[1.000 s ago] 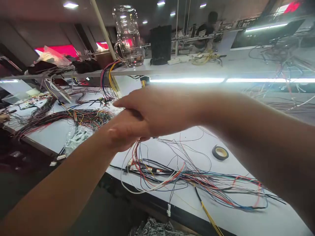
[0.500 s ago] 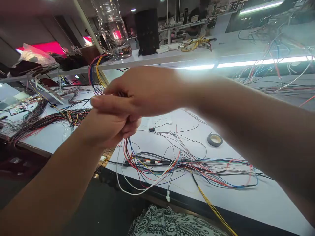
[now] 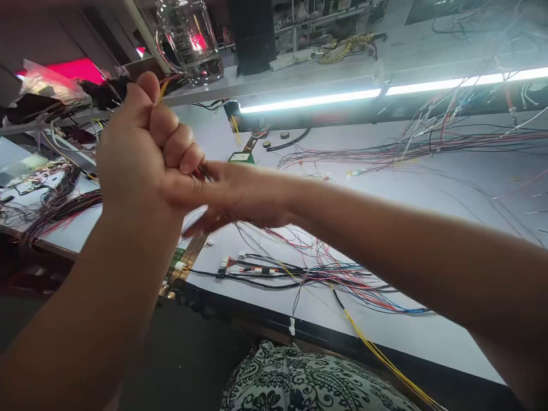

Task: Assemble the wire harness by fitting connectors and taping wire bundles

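Note:
My left hand (image 3: 135,148) is raised at the left, closed in a fist round a bunch of thin wires (image 3: 200,173). Yellow strands stick out above the fist near the thumb. Below the little finger, my right hand (image 3: 246,193) reaches in from the right and touches the left hand. Its fingers are stretched and apart, partly smeared by motion, and wires run beside and behind them. Under the hands lies a wire harness (image 3: 312,275) of red, blue and black wires with white and black connectors (image 3: 262,271).
A shelf (image 3: 252,85) carries a glass mug (image 3: 188,43) and a dark cylinder (image 3: 252,37). Beneath it shines a light tube (image 3: 317,101). More wires (image 3: 428,148) lie at the right, others (image 3: 64,211) at the left. Yellow wires (image 3: 377,354) hang over the table edge.
My left fist has moved up and left and turned. The right hand has loosened from round the left and shifted lower. White and blue wire loops have lifted off the table front.

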`<action>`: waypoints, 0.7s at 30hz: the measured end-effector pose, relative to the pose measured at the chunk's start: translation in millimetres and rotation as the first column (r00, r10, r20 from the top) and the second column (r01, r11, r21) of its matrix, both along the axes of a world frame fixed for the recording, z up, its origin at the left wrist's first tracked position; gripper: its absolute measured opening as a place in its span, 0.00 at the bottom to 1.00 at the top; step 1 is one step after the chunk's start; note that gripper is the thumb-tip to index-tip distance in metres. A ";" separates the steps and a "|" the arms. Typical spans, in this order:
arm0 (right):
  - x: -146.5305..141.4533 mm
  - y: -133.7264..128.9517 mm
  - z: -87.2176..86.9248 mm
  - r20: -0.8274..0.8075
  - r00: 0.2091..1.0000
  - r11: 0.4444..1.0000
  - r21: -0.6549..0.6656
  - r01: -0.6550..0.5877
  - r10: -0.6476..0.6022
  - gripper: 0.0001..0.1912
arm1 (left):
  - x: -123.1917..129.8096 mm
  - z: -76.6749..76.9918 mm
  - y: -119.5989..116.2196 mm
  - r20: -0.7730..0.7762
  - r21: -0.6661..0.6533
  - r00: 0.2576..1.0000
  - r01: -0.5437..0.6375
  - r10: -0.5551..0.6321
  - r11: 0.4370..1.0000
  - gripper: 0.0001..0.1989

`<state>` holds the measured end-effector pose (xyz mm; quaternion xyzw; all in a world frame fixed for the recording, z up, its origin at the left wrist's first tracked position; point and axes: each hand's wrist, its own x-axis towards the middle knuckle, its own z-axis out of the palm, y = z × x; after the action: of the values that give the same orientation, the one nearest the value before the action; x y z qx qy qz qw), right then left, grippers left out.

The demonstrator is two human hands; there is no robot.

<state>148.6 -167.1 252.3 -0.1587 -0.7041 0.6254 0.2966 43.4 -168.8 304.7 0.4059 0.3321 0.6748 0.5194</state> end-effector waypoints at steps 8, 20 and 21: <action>46.3 -3.3 -37.8 0.025 0.998 0.953 -0.300 -0.045 0.055 0.16 | -56.3 -3.9 34.0 0.224 -0.143 0.975 0.026 0.007 0.989 0.12; 58.4 -82.3 -125.2 0.175 0.984 0.875 -0.471 0.116 -0.036 0.21 | -101.4 -77.7 81.8 0.246 -0.364 0.949 -0.099 0.198 0.926 0.17; 55.3 -90.0 -123.7 0.129 0.989 0.823 -0.552 0.134 -0.074 0.20 | -105.9 -85.2 84.4 0.248 -0.404 0.952 -0.066 0.179 0.912 0.18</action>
<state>203.9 -257.1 128.7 -0.3085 -0.4948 0.7778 0.2346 -62.5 -84.4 219.5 0.1728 0.4084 0.6767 0.5877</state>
